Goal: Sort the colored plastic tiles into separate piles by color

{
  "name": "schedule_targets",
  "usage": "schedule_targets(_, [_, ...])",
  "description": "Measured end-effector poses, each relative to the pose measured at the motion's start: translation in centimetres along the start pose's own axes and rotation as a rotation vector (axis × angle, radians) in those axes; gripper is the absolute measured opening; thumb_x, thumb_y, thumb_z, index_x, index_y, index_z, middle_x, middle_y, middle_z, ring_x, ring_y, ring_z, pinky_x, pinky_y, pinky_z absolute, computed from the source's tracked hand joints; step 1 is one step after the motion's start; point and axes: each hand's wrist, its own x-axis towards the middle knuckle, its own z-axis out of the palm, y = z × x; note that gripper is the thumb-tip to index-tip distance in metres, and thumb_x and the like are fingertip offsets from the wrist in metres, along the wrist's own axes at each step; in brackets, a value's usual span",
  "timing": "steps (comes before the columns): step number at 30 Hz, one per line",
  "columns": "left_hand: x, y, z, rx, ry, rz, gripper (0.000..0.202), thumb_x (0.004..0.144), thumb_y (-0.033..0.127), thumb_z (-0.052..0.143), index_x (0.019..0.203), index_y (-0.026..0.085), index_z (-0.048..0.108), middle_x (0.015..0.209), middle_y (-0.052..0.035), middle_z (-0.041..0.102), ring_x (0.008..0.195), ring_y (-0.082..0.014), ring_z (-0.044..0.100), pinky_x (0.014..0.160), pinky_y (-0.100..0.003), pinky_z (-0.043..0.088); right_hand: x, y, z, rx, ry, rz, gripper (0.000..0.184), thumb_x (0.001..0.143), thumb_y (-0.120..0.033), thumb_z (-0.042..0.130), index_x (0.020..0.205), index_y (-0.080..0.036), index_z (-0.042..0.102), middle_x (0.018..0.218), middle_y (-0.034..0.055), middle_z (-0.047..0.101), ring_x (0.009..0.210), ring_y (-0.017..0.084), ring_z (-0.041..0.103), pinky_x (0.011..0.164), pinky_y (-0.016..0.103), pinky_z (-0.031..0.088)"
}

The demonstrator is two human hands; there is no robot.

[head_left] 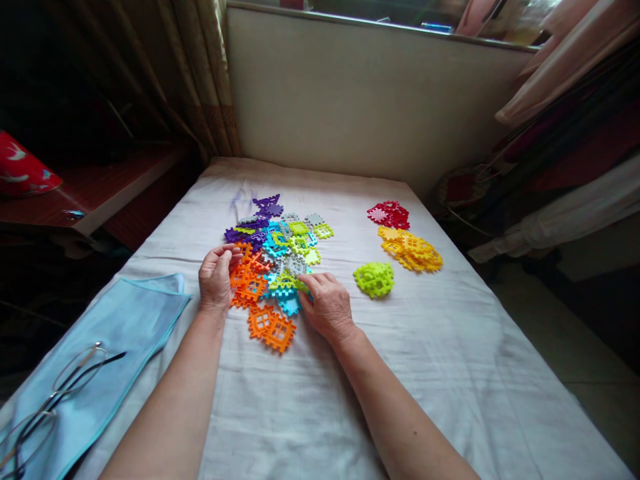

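No writing legible — no labels, brands or numbers.

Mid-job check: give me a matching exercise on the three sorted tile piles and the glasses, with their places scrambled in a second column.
1 red pile
2 yellow pile
3 lime-green pile
4 glasses

A on the blue cloth
B rightmost of the piles
C just right of the right hand
D farthest back of the sorted piles

Pairs: 1-D, 2-B, 3-C, 4-A

Left hand [216, 280] on orange tiles [250, 283], right hand [327, 303] touching lime tile [286, 283], yellow pile [413, 252] well apart
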Motion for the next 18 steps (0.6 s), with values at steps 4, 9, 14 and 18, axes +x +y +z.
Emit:
schedule_targets(4, [0.0,-0.1,0.0,0.02,-0.006,0.011,0.026,0.062,0.033,0.067,0.083,0.018,0.066,0.076,0.0004,0.07,0.065,-0.011,0.065,0.067,-0.024,0.052,0.1,-0.1,0.3,-0.002,0.023,-0.016,0.021,0.089,-0.025,0.061,0.108,-0.024,0.068,0.103,0.0047,0.073,0.098,0.023,0.059,0.085,0.033,0.044])
schedule_targets(9, [0.0,-0.1,0.0,0.039,-0.008,0.011,0.026,0.063,0.033,0.066,0.084,0.018,0.065,0.077,-0.0001,0.069,0.067,-0.0115,0.066,0.068,-0.024,0.052,0.3,0.1,-0.3,0.133,0.125,-0.03,0.011,0.089,-0.026,0.062,0.094,-0.024,0.071,0.091,0.003,0.073,0.089,0.019,0.062,0.082,0.03,0.045])
schedule_targets(14, [0.0,-0.1,-0.1,0.046,-0.009,0.009,0.025,0.064,0.033,0.066,0.084,0.018,0.065,0.079,-0.0005,0.07,0.069,-0.0118,0.066,0.067,-0.023,0.051,0.7,1.5,-3.5,0.323,0.237,0.055,0.013,0.088,-0.028,0.059,0.088,-0.023,0.071,0.087,0.0018,0.072,0.084,0.016,0.063,0.083,0.027,0.047])
schedule_targets(18, [0.1,-0.2,-0.2,0.066,-0.02,0.022,0.026,0.065,0.035,0.065,0.086,0.019,0.064,0.079,-0.0007,0.07,0.069,-0.0124,0.066,0.068,-0.024,0.052,0.8,5.1,-5.8,0.229,0.336,0.249,0.02,0.087,-0.032,0.056,0.091,-0.022,0.072,0.09,0.005,0.072,0.085,0.019,0.063,0.085,0.03,0.047])
